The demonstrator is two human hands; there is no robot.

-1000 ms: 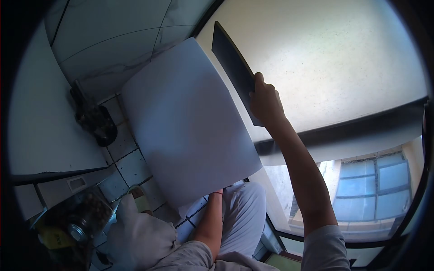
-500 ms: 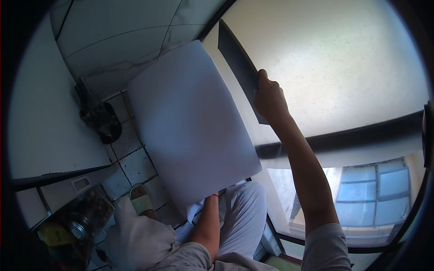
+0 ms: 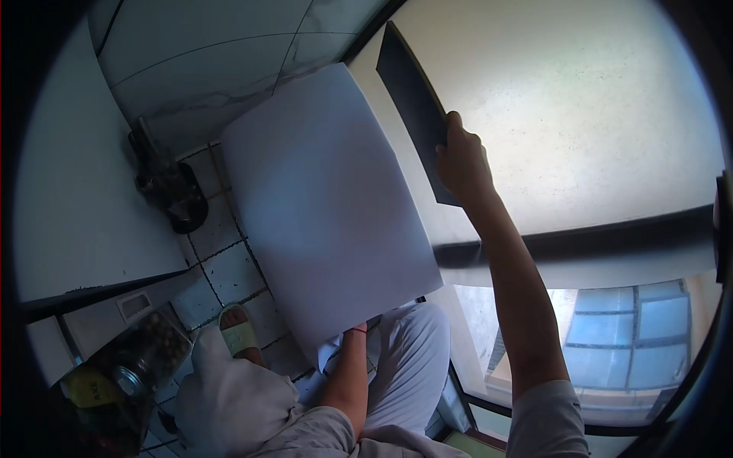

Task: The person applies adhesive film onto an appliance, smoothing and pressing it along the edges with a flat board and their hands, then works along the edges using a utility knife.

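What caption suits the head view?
Right hand holding a dark panel beside a large pale sheet, tiled floor below.

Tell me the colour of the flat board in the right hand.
The board is dark grey, nearly black, best seen in the head view.

1. Your dark board (image 3: 416,114) is thin, flat and straight-edged; it's raised at a tilt, its lower part held in your right hand (image 3: 466,164).
2. Your white sheet (image 3: 328,198) is large and smooth with gently curved edges; it slants above the floor tiles (image 3: 229,275), its creased lower edge meeting your left wrist (image 3: 356,333).
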